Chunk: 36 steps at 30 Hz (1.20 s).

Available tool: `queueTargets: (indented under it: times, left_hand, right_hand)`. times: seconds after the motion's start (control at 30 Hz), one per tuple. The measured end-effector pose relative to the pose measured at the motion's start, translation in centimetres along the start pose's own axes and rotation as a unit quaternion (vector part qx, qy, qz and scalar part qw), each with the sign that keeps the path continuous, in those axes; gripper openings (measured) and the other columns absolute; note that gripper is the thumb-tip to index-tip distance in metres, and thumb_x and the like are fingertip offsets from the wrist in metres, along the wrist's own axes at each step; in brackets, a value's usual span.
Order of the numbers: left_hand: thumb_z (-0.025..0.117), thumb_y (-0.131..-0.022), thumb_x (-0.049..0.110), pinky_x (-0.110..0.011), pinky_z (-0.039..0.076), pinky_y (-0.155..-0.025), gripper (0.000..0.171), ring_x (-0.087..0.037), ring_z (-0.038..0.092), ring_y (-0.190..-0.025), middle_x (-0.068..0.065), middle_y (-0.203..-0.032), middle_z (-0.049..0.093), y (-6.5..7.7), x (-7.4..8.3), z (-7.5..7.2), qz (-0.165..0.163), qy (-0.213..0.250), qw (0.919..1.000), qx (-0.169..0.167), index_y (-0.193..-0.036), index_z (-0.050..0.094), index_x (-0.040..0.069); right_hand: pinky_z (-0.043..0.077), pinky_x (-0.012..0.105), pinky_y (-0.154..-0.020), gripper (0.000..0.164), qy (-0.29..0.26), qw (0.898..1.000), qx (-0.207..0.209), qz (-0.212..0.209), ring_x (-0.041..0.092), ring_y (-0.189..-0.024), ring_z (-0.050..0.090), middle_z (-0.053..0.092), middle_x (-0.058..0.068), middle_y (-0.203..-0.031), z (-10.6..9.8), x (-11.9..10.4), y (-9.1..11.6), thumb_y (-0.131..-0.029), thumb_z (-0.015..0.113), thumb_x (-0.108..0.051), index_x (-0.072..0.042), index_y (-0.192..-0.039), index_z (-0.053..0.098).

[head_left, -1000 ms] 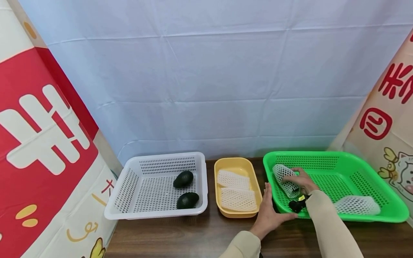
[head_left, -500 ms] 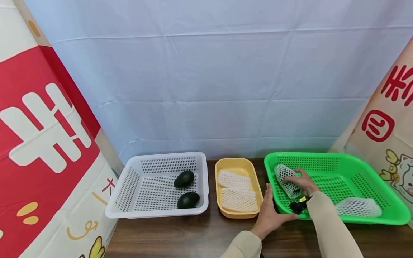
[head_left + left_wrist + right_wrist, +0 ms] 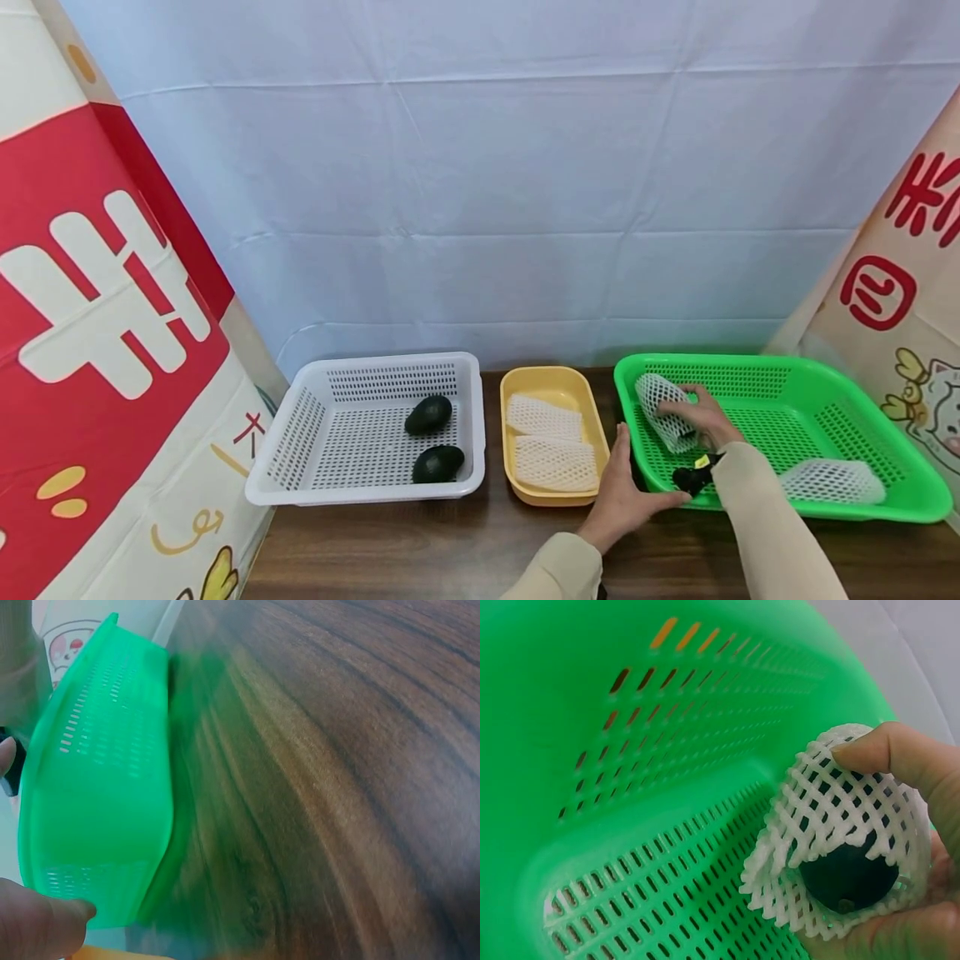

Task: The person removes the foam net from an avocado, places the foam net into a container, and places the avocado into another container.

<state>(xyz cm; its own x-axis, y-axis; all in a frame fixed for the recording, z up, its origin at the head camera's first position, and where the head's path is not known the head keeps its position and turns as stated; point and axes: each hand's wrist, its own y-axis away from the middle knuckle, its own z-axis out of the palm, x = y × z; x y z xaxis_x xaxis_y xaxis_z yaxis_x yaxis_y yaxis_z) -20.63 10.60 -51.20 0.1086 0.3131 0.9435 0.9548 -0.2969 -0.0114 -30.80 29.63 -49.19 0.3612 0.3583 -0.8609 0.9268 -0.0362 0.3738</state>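
In the right wrist view, my right hand (image 3: 922, 795) grips an avocado (image 3: 851, 877) sleeved in a white foam net (image 3: 832, 799), thumb on top and fingers beneath. The avocado's dark end shows at the net's open mouth. In the head view this hand is inside the left part of the green basket (image 3: 795, 417). My left hand (image 3: 626, 500) rests at the basket's near left corner, thumb and fingers spread along the rim. In the left wrist view, fingers (image 3: 45, 919) touch the outer wall there. Another white foam net (image 3: 834, 482) lies in the basket's near right part.
A yellow tray (image 3: 512, 367) left of the green basket holds flat white foam nets (image 3: 555, 464). Further left stands a white basket (image 3: 300, 417) with two dark avocados (image 3: 438, 464). The brown wooden table (image 3: 420, 550) runs along the front; a pale cloth (image 3: 480, 183) hangs behind.
My right hand has tilted and raised the netted avocado slightly toward the back of the basket. My left hand has stayed at the corner, apart from a small shift.
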Motion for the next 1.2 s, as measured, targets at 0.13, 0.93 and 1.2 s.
queueTargets:
  times: [0.13, 0.93, 1.2]
  left_hand:
    - [0.07, -0.066, 0.054, -0.04, 0.033, -0.095, 0.103, -0.013, 0.017, -0.129, 0.009, -0.145, 0.01, 0.0, 0.1, -0.4, -0.003, 0.006, 1.0, -0.006, -0.141, 0.002, 0.033]
    - [0.065, -0.077, 0.045, -0.028, 0.031, -0.097, 0.084, -0.005, 0.023, -0.126, 0.014, -0.142, 0.018, -0.3, 0.4, -3.3, 0.007, 0.145, 0.9894, -0.013, -0.14, 0.011, 0.035]
    - [0.067, -0.078, 0.037, -0.029, 0.03, -0.098, 0.079, -0.005, 0.026, -0.125, 0.016, -0.139, 0.023, -0.4, 0.7, -4.5, -0.001, 0.215, 0.9767, -0.001, -0.14, 0.018, 0.033]
  right_hand:
    - [0.047, 0.048, -0.061, 0.095, -0.009, 1.0, 0.004, -0.005, 0.042, -0.096, 0.043, 0.024, 0.033, -0.122, 0.0, -0.2, 0.0, -0.071, 0.071, -0.032, -0.004, -0.137, 0.009]
    - [0.05, 0.046, -0.061, 0.083, -0.047, 0.996, -0.007, -0.073, 0.043, -0.095, 0.046, 0.023, 0.035, -0.123, -0.3, -1.4, 2.1, -0.08, 0.066, -0.022, -0.006, -0.138, 0.008]
    - [0.05, 0.045, -0.059, 0.08, -0.035, 0.995, -0.001, -0.095, 0.041, -0.091, 0.049, 0.026, 0.034, -0.122, -0.2, -1.7, 2.6, -0.079, 0.067, -0.02, -0.006, -0.137, 0.012]
